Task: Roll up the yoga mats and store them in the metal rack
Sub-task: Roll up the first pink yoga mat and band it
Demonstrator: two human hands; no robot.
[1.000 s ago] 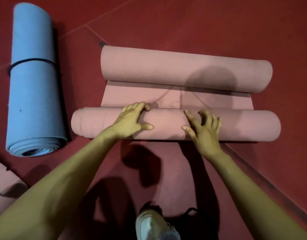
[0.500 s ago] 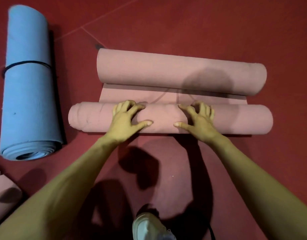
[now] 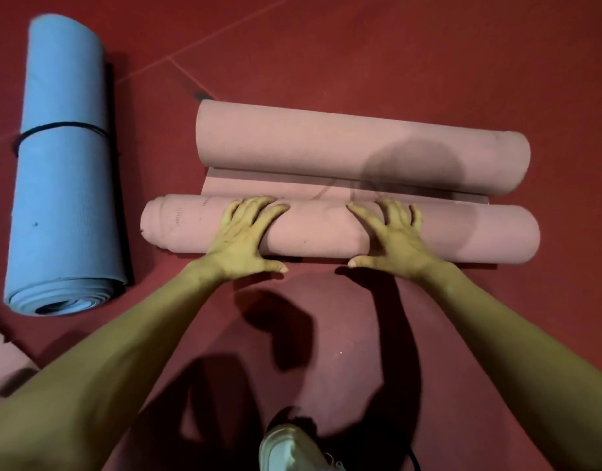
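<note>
— On the red floor (image 3: 411, 56) just ahead, the pink mat (image 3: 326, 232) lies rolled under 2 hands: left hand (image 3: 245, 234) and right hand (image 3: 398, 241) flat, fingers spread, pressing, clasping nothing.
— Risk?
— Its left end juts past the flat strip (image 3: 275, 185). Uneven pushing could cone it, and lifted palms may let it spring loose.
— Heading?
— Long axis runs left-right, roughly parallel to the 2nd pink roll (image 3: 326, 141) beyond.

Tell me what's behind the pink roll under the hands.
A flat strip of pink mat, then a second pink roll. Where the strip ends is hidden beneath both rolls.
</note>
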